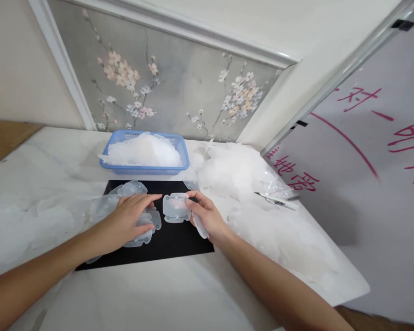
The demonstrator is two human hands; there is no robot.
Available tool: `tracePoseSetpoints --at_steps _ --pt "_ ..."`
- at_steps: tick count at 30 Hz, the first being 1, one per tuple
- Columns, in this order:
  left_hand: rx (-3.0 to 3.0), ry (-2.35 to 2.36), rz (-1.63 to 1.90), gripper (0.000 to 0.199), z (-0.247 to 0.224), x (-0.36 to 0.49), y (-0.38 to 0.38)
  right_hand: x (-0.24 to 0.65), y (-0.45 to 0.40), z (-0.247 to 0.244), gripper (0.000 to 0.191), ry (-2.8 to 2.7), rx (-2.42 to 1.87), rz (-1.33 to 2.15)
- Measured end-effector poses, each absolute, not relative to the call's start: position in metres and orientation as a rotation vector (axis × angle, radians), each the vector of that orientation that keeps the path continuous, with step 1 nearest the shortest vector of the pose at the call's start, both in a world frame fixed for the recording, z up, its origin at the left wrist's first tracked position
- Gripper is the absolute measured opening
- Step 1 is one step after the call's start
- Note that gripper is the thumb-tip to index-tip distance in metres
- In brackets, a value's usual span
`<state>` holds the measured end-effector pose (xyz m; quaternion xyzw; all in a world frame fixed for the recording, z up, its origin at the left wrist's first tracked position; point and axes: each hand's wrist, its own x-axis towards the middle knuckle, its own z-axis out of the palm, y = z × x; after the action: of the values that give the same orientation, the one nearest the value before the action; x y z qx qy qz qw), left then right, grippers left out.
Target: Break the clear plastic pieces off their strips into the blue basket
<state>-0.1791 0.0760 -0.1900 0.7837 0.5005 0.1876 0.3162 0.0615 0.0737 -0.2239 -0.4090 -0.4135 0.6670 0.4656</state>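
Observation:
My right hand (207,216) pinches a translucent plastic piece (176,208) by its right edge, over the black mat (182,239). Another clear piece (200,227) is tucked against the palm of that hand. My left hand (129,218) hovers just left of the held piece, thumb and index finger apart and pointing toward it, not touching it. Several translucent pieces (133,187) lie overlapping under and around my left hand on the mat's left part; that hand hides some of them.
Behind the mat stands a blue basket (145,171) heaped with translucent pieces. A large pile (231,170) lies at the back right by a clear plastic bag (276,184). More pieces spread left and right. A whiteboard (348,207) borders the right side.

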Motion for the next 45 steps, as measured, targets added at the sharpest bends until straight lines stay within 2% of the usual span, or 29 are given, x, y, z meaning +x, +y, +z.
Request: tracePoseSetpoints --at_steps 7,14,17,22,27,32,36,38,41,43,45 --pt "2.245 1.386 0.39 0.029 -0.191 -0.178 0.079 0.062 0.078 -0.22 0.032 -0.863 -0.886 1.822" --pt "2.33 1.379 0.353 0.016 -0.194 -0.182 0.082 0.064 0.079 -0.218 0.033 -0.826 -0.888 1.848" --pt "2.313 1.369 0.342 0.017 -0.191 -0.18 0.082 0.064 0.079 -0.218 0.035 -0.844 -0.895 1.843" --pt "2.282 1.348 0.353 0.02 -0.187 -0.179 0.084 0.064 0.076 -0.222 0.034 -0.99 -0.953 1.752" --pt "2.208 1.349 0.416 0.009 -0.184 -0.177 0.085 0.063 0.075 -0.223 0.038 -1.181 -1.061 1.53" --pt "2.053 1.381 0.664 0.016 -0.177 -0.173 0.082 0.073 0.085 -0.217 0.044 -0.837 -1.206 1.055" --pt "1.708 1.378 0.845 0.016 -0.176 -0.174 0.081 0.087 0.091 -0.211 0.051 -0.885 -1.272 0.752" --pt "1.544 1.35 0.904 0.021 -0.177 -0.174 0.081 0.089 0.088 -0.21 0.041 -1.028 -1.267 0.651" --pt "1.363 1.308 0.985 0.028 -0.179 -0.173 0.082 0.082 0.079 -0.214 0.021 -1.351 -1.175 0.737" --pt "1.274 1.274 0.996 0.031 -0.18 -0.171 0.082 0.073 0.072 -0.22 0.027 -1.546 -1.092 0.889" --pt "1.193 1.227 0.995 0.032 -0.18 -0.168 0.081 0.065 0.066 -0.226 0.044 -1.683 -1.008 1.004"
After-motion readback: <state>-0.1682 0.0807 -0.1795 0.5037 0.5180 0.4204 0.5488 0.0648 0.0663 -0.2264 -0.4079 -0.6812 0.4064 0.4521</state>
